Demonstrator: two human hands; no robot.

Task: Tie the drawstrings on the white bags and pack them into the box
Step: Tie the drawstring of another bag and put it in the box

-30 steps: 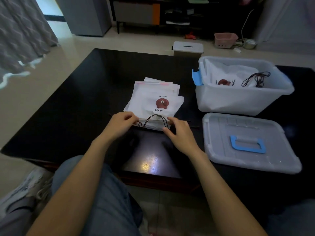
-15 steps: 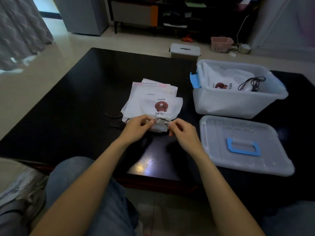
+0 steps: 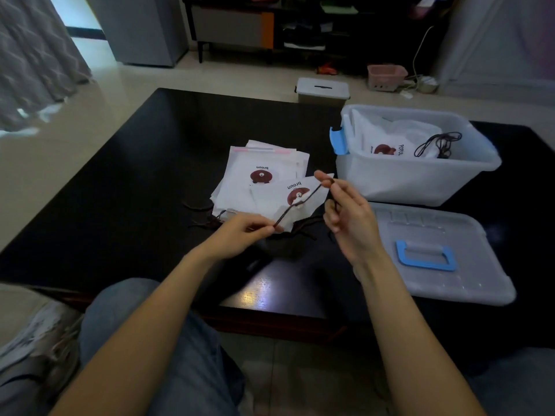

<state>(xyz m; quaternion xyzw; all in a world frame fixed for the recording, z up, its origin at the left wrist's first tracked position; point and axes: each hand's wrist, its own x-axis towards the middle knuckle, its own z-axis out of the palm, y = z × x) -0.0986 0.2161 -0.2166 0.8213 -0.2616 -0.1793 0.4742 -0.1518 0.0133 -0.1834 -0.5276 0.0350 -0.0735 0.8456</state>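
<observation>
With both hands pinching the drawstring point(image 3: 303, 202) taut over the top bag point(image 3: 295, 202) on the desk point(image 3: 135, 175) pile, risk: left hand point(image 3: 240, 235) or right hand point(image 3: 345, 211) grip slips, knot stays loose.

Both forearms are bare, with no sleeves, watch or rings showing. The left hand point(image 3: 240, 235) and right hand point(image 3: 350, 217) are ungloved. Faded blue jeans point(image 3: 168, 340) cover the legs.

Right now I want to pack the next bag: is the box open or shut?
Open. The box has no cover on; its lid lies flat on the table beside it, and one bag shows inside.
</observation>
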